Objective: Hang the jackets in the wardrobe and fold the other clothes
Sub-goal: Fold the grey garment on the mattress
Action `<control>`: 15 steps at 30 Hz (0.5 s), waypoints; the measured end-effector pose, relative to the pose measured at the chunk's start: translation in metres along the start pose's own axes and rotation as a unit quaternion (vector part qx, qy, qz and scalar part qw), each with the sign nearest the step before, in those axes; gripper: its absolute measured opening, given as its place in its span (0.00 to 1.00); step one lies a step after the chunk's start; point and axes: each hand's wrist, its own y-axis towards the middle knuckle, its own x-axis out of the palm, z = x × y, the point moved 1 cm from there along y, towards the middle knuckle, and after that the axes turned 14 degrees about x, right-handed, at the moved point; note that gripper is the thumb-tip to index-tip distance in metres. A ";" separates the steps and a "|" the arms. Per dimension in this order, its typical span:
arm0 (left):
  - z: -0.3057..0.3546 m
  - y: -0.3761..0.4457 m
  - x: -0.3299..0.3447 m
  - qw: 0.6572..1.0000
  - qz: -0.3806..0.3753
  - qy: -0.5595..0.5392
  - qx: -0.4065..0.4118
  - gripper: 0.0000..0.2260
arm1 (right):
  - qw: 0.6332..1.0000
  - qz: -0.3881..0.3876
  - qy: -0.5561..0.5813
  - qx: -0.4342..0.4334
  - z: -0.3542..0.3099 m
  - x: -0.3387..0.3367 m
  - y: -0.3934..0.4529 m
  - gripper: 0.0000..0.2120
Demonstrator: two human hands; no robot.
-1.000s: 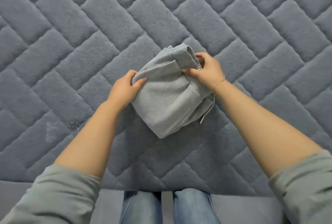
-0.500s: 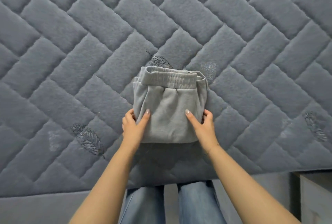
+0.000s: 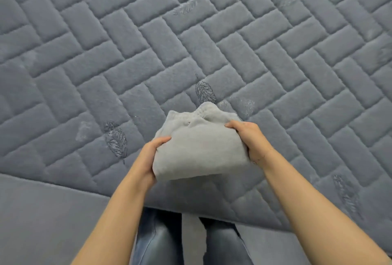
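1. Quilted grey bedspread [image 3: 212, 37] with a brick-like stitched pattern fills the view.
2. Above its near edge, a folded grey sweat garment [image 3: 201, 148] is held as a thick bundle.
3. Left hand [image 3: 151, 156] and right hand [image 3: 249, 139] each grip one side, fingers curled around the fabric.
4. It looks soft, light and floppy; supporting both sides should keep the folds together.
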 end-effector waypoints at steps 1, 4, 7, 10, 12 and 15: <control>-0.003 -0.020 0.001 0.999 0.011 -0.026 0.015 0.09 | 1.000 -0.017 -0.021 -0.003 -0.006 0.000 -0.016 0.08; -0.011 -0.084 0.004 0.992 0.040 -0.104 0.057 0.10 | 0.995 -0.063 -0.058 -0.044 -0.016 0.003 -0.071 0.09; -0.016 -0.149 0.001 0.982 0.061 -0.160 0.084 0.09 | 0.985 -0.118 -0.095 -0.078 -0.018 0.008 -0.123 0.09; -0.025 -0.214 -0.015 0.968 0.081 -0.195 0.139 0.10 | 0.967 -0.191 -0.144 -0.087 -0.015 0.025 -0.173 0.02; -0.034 -0.258 -0.031 0.955 0.115 -0.216 0.167 0.10 | 0.952 -0.234 -0.176 -0.088 -0.006 0.044 -0.202 0.08; -0.055 -0.322 -0.061 0.930 0.184 -0.255 0.189 0.16 | 0.921 -0.290 -0.240 -0.107 0.017 0.081 -0.248 0.10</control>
